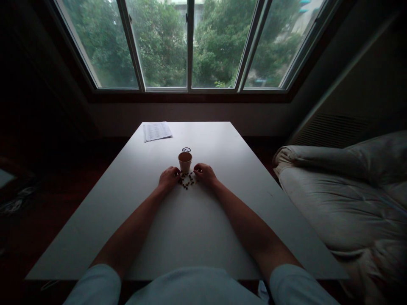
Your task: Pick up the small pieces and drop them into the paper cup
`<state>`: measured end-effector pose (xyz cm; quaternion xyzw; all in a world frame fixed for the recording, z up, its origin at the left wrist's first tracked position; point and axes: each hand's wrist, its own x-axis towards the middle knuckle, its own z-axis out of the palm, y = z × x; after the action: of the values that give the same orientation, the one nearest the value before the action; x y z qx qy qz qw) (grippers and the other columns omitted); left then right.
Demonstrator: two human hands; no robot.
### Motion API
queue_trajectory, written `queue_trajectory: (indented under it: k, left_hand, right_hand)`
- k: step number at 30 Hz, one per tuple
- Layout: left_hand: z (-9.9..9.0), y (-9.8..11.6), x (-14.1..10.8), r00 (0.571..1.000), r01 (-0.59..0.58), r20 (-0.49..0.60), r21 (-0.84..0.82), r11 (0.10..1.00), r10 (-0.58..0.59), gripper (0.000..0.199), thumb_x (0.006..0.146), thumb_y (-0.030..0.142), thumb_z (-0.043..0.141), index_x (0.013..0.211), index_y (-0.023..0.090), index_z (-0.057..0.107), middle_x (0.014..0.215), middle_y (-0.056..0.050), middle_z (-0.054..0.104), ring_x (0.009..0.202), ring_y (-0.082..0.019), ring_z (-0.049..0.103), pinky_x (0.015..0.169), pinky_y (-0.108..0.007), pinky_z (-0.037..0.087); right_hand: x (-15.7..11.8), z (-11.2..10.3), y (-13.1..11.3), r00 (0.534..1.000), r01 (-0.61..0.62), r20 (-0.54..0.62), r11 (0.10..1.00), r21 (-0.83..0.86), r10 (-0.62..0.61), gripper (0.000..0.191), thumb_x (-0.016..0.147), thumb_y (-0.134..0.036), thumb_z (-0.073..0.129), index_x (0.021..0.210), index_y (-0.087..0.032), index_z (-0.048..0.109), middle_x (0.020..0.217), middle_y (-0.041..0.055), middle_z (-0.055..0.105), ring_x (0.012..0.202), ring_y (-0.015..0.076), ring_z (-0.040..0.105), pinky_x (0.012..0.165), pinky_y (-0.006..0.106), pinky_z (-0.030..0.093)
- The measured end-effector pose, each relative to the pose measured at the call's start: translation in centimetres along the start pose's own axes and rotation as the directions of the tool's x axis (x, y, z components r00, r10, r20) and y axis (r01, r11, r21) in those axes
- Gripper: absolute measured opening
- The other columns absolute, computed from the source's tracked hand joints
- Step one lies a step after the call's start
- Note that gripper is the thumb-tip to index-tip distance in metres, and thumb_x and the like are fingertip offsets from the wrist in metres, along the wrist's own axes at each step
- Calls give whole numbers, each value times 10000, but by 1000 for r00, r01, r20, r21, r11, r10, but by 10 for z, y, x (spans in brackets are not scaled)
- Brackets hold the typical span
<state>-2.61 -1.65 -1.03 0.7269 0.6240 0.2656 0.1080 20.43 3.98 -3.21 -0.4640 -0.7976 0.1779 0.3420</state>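
Flanking the cup (185, 164) on the bench (187, 233), left hand (169, 177) and right hand (206, 174) curl inward, grip unclear. Bits (186, 184) just nearside of it look hard, best pinched; the cup seems light, best held below its rim.

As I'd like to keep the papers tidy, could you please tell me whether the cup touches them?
Apart: the head view shows bare white tabletop between the cup and the papers, which lie farther back to the left.
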Motion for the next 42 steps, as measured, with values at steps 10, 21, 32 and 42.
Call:
queue_trajectory:
  k: [10, 21, 32, 42]
  left_hand:
    - [0, 8, -1, 979, -81, -200, -206, 975, 39, 73, 833, 179, 575, 867, 212, 630, 849, -15, 687, 727, -144, 618, 655, -256, 443]
    - [2, 11, -1, 940, -198, -329, -308, 931, 91, 133, 818, 120, 532, 888, 200, 613, 847, -6, 649, 689, -121, 569, 642, -238, 437]
    - [-2, 17, -4, 928, -282, -329, -316, 906, 175, 100, 828, 105, 531, 827, 191, 583, 836, -2, 556, 673, -110, 508, 641, -236, 410]
    - [-4, 20, -6, 924, -286, -341, -313, 906, 173, 151, 843, 99, 527, 794, 192, 635, 876, -20, 571, 689, -114, 525, 659, -245, 435]
  right_hand:
    - [-1, -2, -1, 981, -83, -167, 989, 125, 103, 102, 811, -260, 591, 869, -202, 652, 756, -1, 675, 667, 133, 574, 664, 244, 433]
    - [-1, 1, 1, 980, -53, -180, 987, 153, 81, 132, 801, -247, 560, 884, -205, 653, 766, -1, 672, 672, 137, 574, 671, 251, 434]
    - [-1, 0, -1, 982, -63, -164, 984, 167, 90, 163, 804, -262, 549, 910, -204, 659, 768, -2, 672, 677, 139, 571, 679, 252, 437]
    - [-1, 0, -3, 982, -69, -165, 985, 160, 95, 163, 792, -251, 543, 891, -198, 661, 744, -6, 661, 670, 135, 567, 664, 243, 430]
